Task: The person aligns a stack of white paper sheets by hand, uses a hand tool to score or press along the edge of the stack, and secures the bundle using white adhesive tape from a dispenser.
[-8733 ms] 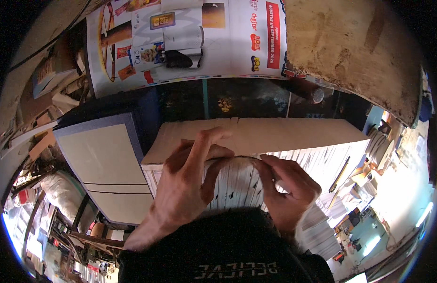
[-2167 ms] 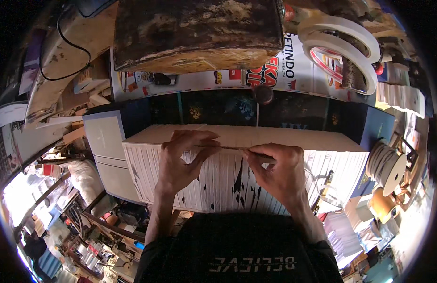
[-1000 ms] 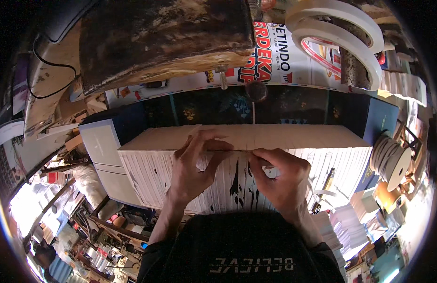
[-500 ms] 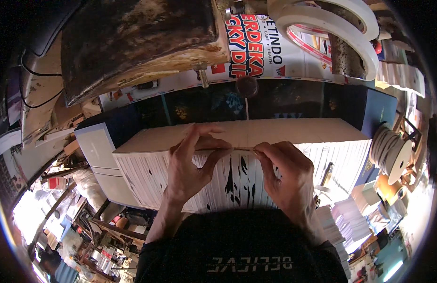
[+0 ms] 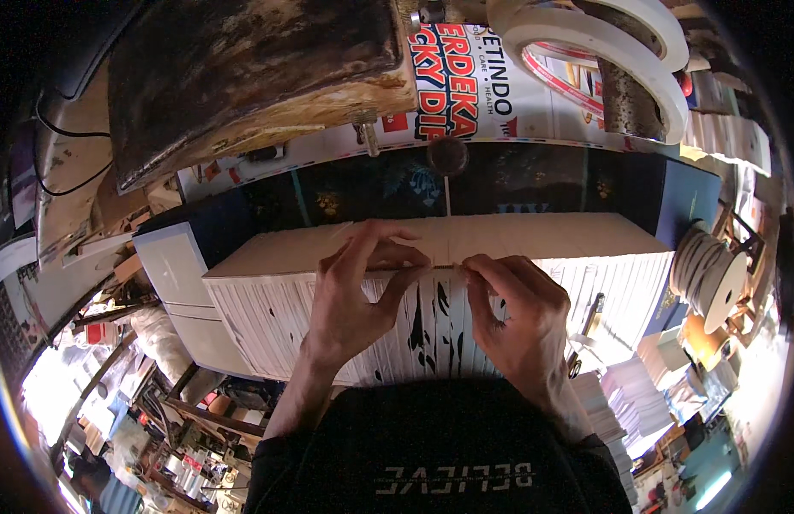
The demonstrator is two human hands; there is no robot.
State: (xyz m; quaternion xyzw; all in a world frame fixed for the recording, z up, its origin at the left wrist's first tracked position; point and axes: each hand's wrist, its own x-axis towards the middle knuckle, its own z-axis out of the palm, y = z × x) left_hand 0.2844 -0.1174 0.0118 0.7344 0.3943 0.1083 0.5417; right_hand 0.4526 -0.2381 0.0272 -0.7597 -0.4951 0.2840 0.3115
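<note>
A long row of paper book blocks [image 5: 551,236] stretches across in front of me, its smooth cream side on top and its uneven white page edges toward me. My left hand [image 5: 350,295] is at the front upper edge near the middle, thumb and index fingertip pinched together. A small gap away, my right hand [image 5: 524,300] pinches at the same edge with its fingers curled. A thin brownish line shows between the fingertips, too small to name. Dark slits and gaps run down between the blocks below my hands.
Dark blue covers [image 5: 684,201] flank the row; a dark patterned board [image 5: 354,187] lies behind it. Beyond are a stained block [image 5: 251,81], a round dark knob [image 5: 448,157] and white tape rolls [image 5: 667,107]. A cord spool [image 5: 721,295] and a cutter [image 5: 595,313] are at right.
My left hand has shifted slightly right along the edge, bringing its fingertips nearer to the right hand's. The right hand is almost in the same place. Both remain pinched.
</note>
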